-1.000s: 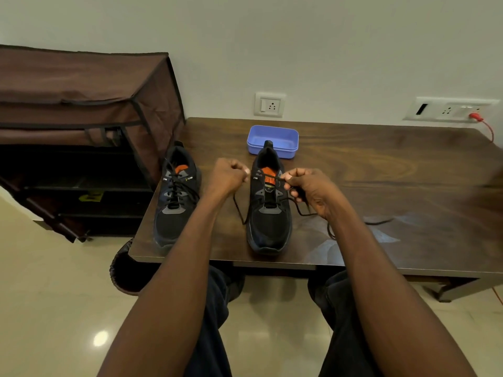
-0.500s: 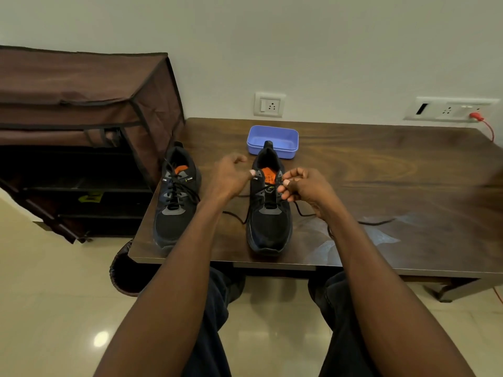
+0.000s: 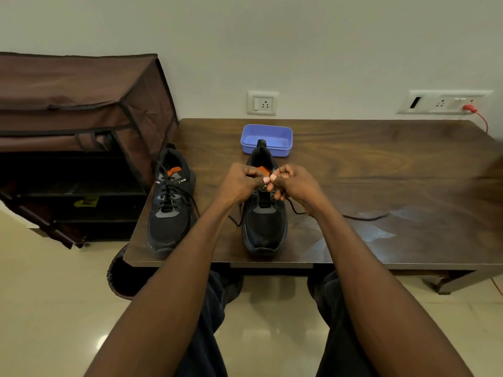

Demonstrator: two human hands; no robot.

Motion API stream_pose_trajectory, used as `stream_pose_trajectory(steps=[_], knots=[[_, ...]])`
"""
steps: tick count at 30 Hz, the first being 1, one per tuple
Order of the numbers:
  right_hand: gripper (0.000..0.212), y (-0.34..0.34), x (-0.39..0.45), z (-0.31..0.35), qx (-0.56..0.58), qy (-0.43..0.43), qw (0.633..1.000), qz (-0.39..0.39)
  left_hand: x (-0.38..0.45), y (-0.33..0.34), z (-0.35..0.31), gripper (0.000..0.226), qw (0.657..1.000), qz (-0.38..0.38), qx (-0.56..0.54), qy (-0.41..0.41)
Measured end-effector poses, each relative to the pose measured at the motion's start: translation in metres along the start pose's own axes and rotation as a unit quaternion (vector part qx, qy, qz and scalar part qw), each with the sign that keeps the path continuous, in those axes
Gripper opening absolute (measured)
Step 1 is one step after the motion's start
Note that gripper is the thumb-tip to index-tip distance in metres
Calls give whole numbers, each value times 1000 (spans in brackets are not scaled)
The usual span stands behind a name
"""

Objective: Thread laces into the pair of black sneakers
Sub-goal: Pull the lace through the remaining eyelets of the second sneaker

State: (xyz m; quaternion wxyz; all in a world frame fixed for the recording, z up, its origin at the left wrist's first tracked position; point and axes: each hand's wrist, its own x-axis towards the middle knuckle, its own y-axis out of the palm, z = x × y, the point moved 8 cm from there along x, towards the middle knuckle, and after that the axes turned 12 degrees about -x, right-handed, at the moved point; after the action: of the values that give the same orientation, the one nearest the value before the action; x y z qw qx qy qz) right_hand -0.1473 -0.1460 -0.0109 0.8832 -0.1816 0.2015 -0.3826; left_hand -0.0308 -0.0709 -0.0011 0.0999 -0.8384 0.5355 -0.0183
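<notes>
Both hands meet over the tongue of the right sneaker (image 3: 263, 213), fingertips almost touching: the left hand (image 3: 239, 183) has its fingers curled in with thumb and forefinger pinched together, and the right hand (image 3: 295, 185) is curled the same way, each apparently nipping the black lace (image 3: 359, 217), though the strand between the fingers is too small to make out. Both forearms reach forward from the lap. Half a second ago the hands were a little apart, either side of the shoe; now they have closed in above the eyelets. The lace trails right across the wooden table (image 3: 381, 164). The left sneaker (image 3: 170, 205), already laced, stands beside it; a blue tray (image 3: 283, 131) sits behind.
</notes>
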Motion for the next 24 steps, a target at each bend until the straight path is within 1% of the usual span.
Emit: stream_pose_trajectory(steps=[2, 3, 4, 6, 8, 9, 10, 12, 15, 19, 21, 24], knots=[[14, 2, 2, -4, 0, 15, 1000, -7, 4, 0, 5, 9, 1000, -21, 11, -11], [11, 0, 3, -8, 2, 29, 999, -20, 6, 1, 7, 10, 998, -37, 40, -11], [12, -2, 5, -13, 0, 46, 998, -38, 8, 1, 10, 11, 995, -57, 85, -4], [19, -9, 11, -26, -24, 81, 994, -74, 10, 4, 12, 11, 977, -86, 195, 26], [22, -15, 17, -38, -87, 106, 985, -101, 9, 10, 16, 4, 956, -87, 278, 41], [21, -18, 18, -43, -123, 118, 979, -108, 9, 12, 18, 4, 948, -81, 305, 42], [20, -19, 19, -47, -153, 128, 974, -107, 10, 15, 22, 8, 944, -74, 318, 39], [22, -18, 19, -50, -191, 139, 968, -91, 11, 13, 25, 10, 948, -73, 307, 30], [28, -11, 22, -51, -203, 133, 968, -64, 10, 12, 25, 10, 948, -74, 307, 30], [13, 2, 24, -49, -225, 117, 967, -21, 9, 13, 25, 16, 945, -80, 315, 28], [12, 6, 24, -48, -228, 107, 968, -7, 8, 12, 25, 16, 946, -88, 310, 31], [14, 7, 25, -48, -232, 97, 968, -7, 6, 13, 22, 16, 939, -105, 325, 47]])
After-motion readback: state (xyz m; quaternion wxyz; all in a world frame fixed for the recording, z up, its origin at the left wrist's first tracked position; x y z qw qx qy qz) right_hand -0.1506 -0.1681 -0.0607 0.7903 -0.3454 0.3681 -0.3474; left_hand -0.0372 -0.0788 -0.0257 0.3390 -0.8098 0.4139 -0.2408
